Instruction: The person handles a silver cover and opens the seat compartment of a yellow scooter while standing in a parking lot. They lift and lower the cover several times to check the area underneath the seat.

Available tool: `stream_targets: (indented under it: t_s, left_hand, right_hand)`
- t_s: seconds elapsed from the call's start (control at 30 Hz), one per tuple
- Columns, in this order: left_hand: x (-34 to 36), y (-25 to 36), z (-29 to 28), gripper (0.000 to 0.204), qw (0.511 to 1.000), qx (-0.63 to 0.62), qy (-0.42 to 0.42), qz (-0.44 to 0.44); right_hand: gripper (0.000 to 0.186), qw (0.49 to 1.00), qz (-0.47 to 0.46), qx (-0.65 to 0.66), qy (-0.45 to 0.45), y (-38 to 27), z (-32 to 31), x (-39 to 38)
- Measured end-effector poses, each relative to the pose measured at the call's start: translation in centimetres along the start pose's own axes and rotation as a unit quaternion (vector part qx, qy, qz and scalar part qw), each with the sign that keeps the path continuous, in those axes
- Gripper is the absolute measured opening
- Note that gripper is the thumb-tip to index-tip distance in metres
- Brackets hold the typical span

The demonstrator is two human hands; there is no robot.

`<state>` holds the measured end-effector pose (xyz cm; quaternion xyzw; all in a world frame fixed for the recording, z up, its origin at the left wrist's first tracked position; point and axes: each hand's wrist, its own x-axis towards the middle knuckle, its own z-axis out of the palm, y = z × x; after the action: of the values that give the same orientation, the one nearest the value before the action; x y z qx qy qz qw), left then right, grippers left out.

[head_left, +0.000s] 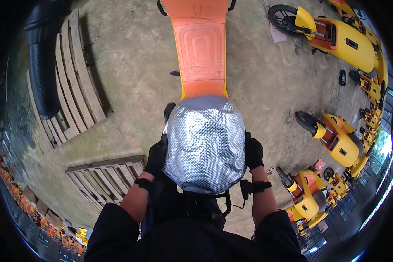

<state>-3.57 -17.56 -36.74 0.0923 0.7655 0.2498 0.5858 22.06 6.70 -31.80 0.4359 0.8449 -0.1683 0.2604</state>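
Both gloved hands, left hand (156,156) and right hand (253,152), grasp the sides of the soft, light, crinkly silver seat cover (205,144) behind the orange footboard (201,48).

We wear black gloves on both hands: the left hand (156,156) and the right hand (253,152) are covered to the wrist. A black strap circles our left wrist (143,184), and a similar black band with a small boxy piece sits on our right wrist (254,187). Our forearms are bare. Short black sleeves (113,227) cover our upper arms, part of a black top (196,244) filling the lower edge.
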Motion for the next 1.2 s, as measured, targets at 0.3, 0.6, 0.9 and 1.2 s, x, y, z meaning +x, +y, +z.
stream_targets:
  t_s: [0.3,0.6,0.9,1.2]
  left_hand:
    - [2.3,-1.7,1.8,0.034,0.988,0.091,0.039,0.120]
    - [3.5,-1.9,2.0,0.041,1.000,-0.018,-0.002,0.000]
    - [3.9,-3.4,2.6,0.040,0.997,0.064,0.000,0.054]
    - [0.7,-2.8,0.8,0.043,0.979,0.148,0.050,0.132]
  right_hand:
    - [0.017,0.999,0.029,-0.018,-0.009,-0.2,0.5,-0.5]
    - [0.016,0.998,0.032,-0.039,-0.046,-0.6,-1.3,-1.5]
    - [0.024,0.998,0.034,-0.054,0.003,-1.2,-1.1,-4.0]
    - [0.019,0.998,0.050,-0.031,0.003,-0.2,0.8,-2.4]
